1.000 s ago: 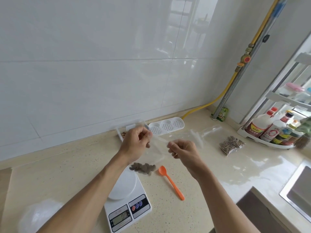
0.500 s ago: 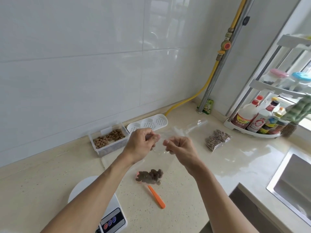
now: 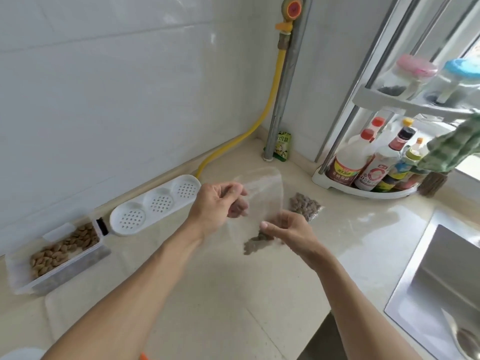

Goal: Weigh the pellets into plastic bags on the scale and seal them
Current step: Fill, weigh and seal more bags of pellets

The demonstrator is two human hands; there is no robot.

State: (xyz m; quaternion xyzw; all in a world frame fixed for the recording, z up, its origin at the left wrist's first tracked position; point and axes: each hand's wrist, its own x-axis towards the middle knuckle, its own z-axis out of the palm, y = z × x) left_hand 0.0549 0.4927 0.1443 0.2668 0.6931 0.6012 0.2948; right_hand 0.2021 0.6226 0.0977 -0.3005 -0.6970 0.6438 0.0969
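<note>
Both hands pinch bag (image 3: pixel 262 201) of pellets (image 3: pixel 255 242) | left hand (image 3: pixel 218 206) top edge, right hand (image 3: pixel 285 229) lower side | risk: unsealed mouth tilts, pellets spill on table (image 3: pixel 220 294)

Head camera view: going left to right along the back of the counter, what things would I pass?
Pellet tub → white perforated tray → yellow hose → green packet → sealed pellet bags → sauce bottles on the corner rack.

A small green and yellow sachet (image 3: pixel 281 149) leaning at the foot of the grey pipe bears the Chinese characters 鸡精. The red-capped bottles' (image 3: pixel 347 162) labels on the white corner rack carry print too blurred to read.
</note>
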